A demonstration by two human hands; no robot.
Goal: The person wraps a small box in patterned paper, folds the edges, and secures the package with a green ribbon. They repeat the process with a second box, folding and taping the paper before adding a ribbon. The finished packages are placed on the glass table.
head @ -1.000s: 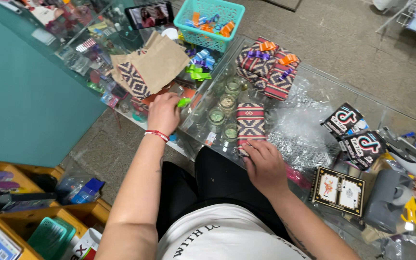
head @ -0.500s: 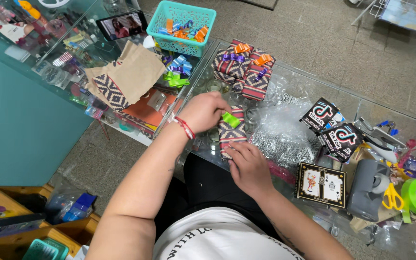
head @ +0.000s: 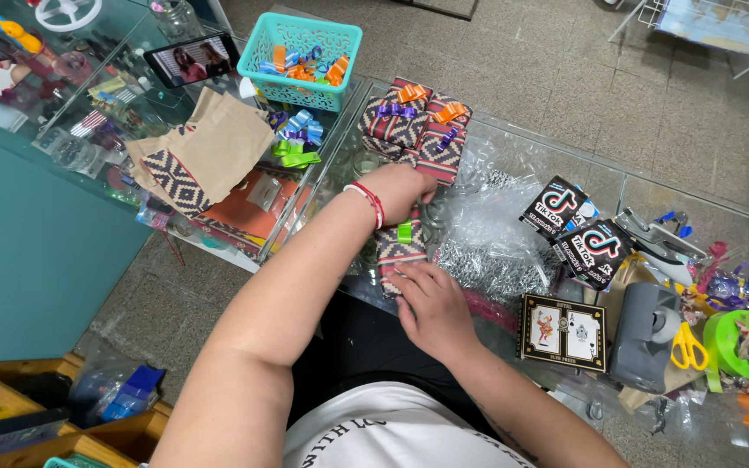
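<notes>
Head view: person seated at a glass tabletop (head: pixel 513 152), both hands on one small wrapped parcel at centre frame.
Item in hand: striped wrapped parcel (head: pixel 399 256), lying flat on the glass just below centre, fully covered in paper.
Left hand (head: pixel 402 192): grip clenched over the parcel's upper end, pressing down beside a green ribbon bow (head: pixel 405 231); whether the bow is stuck fast cannot be told.
Right hand (head: pixel 431 305): fingers flat on the parcel's lower end, steadying it; nothing grasped.
Done: wrapping of this parcel appears complete; three like parcels with bows (head: pixel 416 126) stand stacked just above centre.
Left: judged to be fixing the bow, then adding the parcel to the stack.
Supplies: teal basket of bows (head: pixel 301 61) upper left; loose wrapping paper (head: pixel 210 152) left of centre; black boxes (head: pixel 576 230) and playing card box (head: pixel 563 332) right, unwrapped.
</notes>
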